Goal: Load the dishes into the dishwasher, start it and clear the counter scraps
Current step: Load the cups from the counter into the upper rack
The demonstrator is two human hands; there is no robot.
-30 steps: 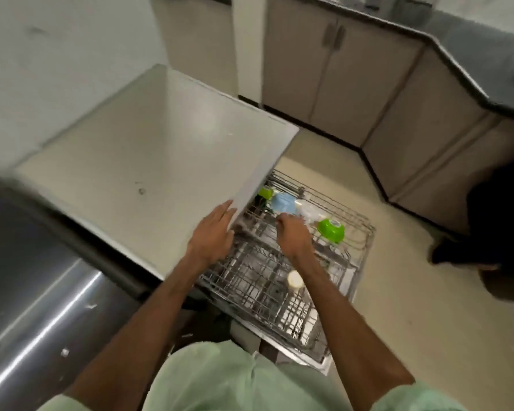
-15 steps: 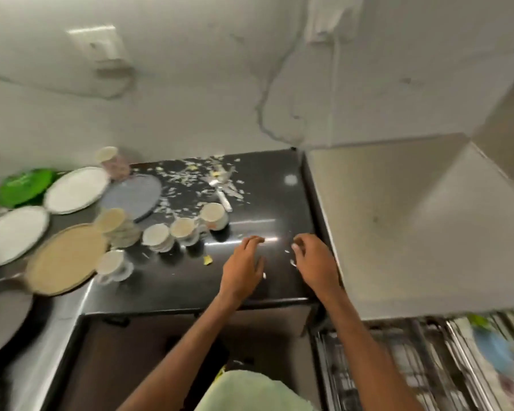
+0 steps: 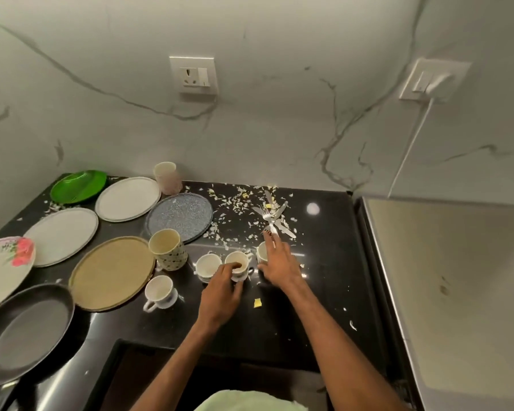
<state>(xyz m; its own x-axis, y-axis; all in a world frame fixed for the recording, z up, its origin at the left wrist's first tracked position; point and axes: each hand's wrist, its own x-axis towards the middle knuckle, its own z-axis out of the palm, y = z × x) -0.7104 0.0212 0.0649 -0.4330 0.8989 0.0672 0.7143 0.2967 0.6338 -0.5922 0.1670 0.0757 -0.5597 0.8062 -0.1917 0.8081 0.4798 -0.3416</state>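
White ceramic, the middle cup (image 3: 238, 258) stands in a row of three small cups on the black counter (image 3: 315, 292), and the left hand (image 3: 222, 292) pinches its rim, fingertips dipped inside and thumb on the outer wall. The left cup (image 3: 206, 264) sits just beside it; the right cup (image 3: 261, 252) is half hidden under the right hand (image 3: 279, 269), whose fingers are straight and spread, reaching toward the cutlery (image 3: 272, 219), with one fingertip touching a handle end. Pale scraps (image 3: 235, 209) lie scattered round the knives and forks, and a yellow scrap (image 3: 258, 303) lies near the wrists. Left of the cups stand a patterned tumbler (image 3: 167, 247) and a handled cup (image 3: 160, 292), then a tan plate (image 3: 113, 272), a blue-grey plate (image 3: 180, 216), two white plates, a green plate (image 3: 79, 185) and a dark pan (image 3: 24, 330).
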